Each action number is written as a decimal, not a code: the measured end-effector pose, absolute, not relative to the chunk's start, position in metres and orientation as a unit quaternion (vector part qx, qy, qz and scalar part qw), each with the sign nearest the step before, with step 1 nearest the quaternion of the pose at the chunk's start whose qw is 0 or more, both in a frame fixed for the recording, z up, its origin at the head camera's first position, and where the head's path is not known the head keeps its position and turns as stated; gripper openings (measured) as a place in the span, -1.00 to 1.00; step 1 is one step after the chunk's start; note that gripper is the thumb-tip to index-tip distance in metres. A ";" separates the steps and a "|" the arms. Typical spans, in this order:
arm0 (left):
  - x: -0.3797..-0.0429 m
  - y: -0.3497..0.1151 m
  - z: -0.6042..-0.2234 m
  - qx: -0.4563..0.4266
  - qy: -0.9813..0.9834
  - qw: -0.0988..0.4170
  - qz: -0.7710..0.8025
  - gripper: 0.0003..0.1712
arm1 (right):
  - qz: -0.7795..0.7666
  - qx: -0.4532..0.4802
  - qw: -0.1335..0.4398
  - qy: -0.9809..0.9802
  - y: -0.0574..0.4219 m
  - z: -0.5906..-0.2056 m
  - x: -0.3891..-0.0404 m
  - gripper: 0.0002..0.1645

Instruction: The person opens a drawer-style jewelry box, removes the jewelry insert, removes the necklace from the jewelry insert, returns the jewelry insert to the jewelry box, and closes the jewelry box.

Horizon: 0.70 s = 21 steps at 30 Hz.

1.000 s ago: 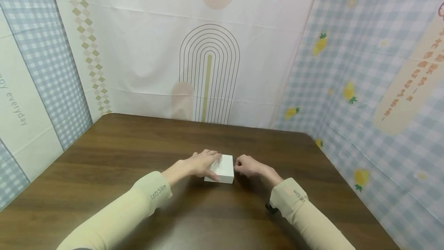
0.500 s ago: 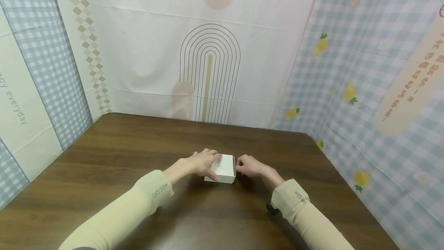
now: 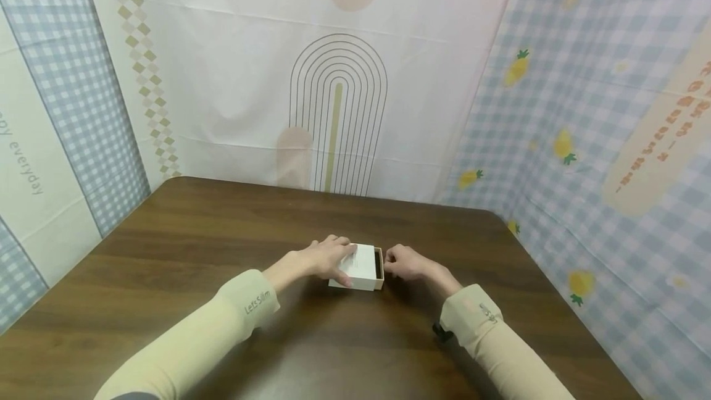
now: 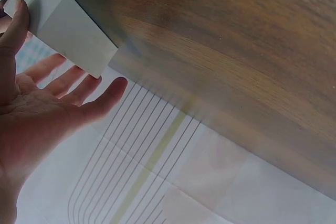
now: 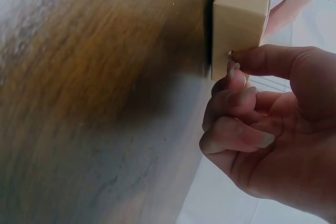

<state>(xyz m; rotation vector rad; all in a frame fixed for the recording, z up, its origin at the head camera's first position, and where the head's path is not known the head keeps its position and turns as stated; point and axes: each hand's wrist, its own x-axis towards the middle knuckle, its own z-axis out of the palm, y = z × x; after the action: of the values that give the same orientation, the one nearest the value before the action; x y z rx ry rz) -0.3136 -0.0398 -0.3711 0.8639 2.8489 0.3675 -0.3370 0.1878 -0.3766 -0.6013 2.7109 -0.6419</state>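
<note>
A small white box (image 3: 363,259) lies on the table, and its inner drawer (image 5: 240,22), tan outside, sticks out a little on the right. A dark strip of the drawer's inside shows in the head view. My left hand (image 3: 324,259) grips the white sleeve from the left, thumb on the near side and fingers across the top and far side. At the drawer's end, my right hand (image 3: 410,262) has its thumb and index fingertips together at a small pull tab, mostly hidden by them. Its other fingers (image 5: 236,135) are curled in.
The box stands near the middle of a dark brown wooden table (image 3: 233,221). Behind it hangs a white printed cloth (image 3: 239,91), with blue checked cloth (image 3: 555,91) on the right side.
The drawer has slid out to the right from the white sleeve as my right hand moved slightly right. My left hand has kept its hold on the sleeve.
</note>
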 end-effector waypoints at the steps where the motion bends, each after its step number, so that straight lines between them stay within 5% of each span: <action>1: -0.314 -0.040 -0.371 0.288 0.947 0.070 0.122 -0.09 | -0.221 -0.210 0.145 0.941 0.188 -0.376 -0.337 -0.76; 21: -0.314 -0.040 -0.369 0.291 0.946 0.072 0.120 -0.07 | -0.216 -0.192 0.166 0.943 0.204 -0.375 -0.341 -0.76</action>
<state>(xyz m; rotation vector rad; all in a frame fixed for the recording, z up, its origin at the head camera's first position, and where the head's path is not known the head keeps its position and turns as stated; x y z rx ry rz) -0.3137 -0.0397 -0.3694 0.8755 2.8432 0.3599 -0.3410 0.2037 -0.3747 -0.5476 2.6843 -0.6162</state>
